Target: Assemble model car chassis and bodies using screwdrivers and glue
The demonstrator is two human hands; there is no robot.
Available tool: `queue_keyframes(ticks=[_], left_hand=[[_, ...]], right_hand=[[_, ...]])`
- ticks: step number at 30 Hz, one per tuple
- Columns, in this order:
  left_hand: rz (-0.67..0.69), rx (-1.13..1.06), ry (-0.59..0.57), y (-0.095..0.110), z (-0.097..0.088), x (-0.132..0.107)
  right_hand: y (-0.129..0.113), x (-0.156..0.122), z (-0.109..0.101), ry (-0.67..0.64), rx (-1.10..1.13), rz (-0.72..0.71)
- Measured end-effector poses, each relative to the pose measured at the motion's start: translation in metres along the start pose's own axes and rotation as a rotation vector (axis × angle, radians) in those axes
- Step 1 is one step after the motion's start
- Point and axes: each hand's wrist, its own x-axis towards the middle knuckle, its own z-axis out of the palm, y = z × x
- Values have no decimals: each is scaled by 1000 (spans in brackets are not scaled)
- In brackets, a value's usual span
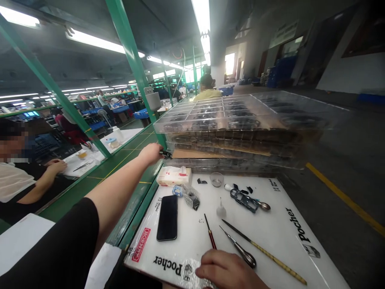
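My left hand [151, 154] is stretched out to the left end of a stack of clear plastic trays [192, 125]. Its fingers are closed on a small black part [165, 154], held beside a brown cardboard sheet between the trays. My right hand [228, 269] rests low on the white Pocher-printed board [192, 230], its fingers loosely bent and holding nothing that I can see. Just above those fingers lies a screwdriver with a red handle [212, 239]. An awl with a metal handle [245, 253] and a long file with a yellowish handle [279, 261] lie to its right.
On the board are a black phone [167, 218], a tissue pack [173, 176], a small clear cup [216, 180], a dark frame-like part [245, 200] and tiny screws [201, 220]. A green post [132, 52] rises at left. A co-worker [21, 176] sits beyond the green bench.
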Motion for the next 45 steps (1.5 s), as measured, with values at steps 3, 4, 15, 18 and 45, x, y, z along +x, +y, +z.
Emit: queue_keyframes(ticks=[3,4,15,18,45], left_hand=[[10,-58,12,8,9,1],[18,-82,24,11,13,1],[-84,-227,170,31,50,-21],[-82,-245,230,41,59,-25],[-297,-528,500,51,71,-20]], right_hand=[[-2,0,-6,24,117,175],[-3,0,-8,28,139,222],[-13,4,-17,125,174,321],[-12,4,-17,136,179,315],[-19,5,-79,718,-129,158]])
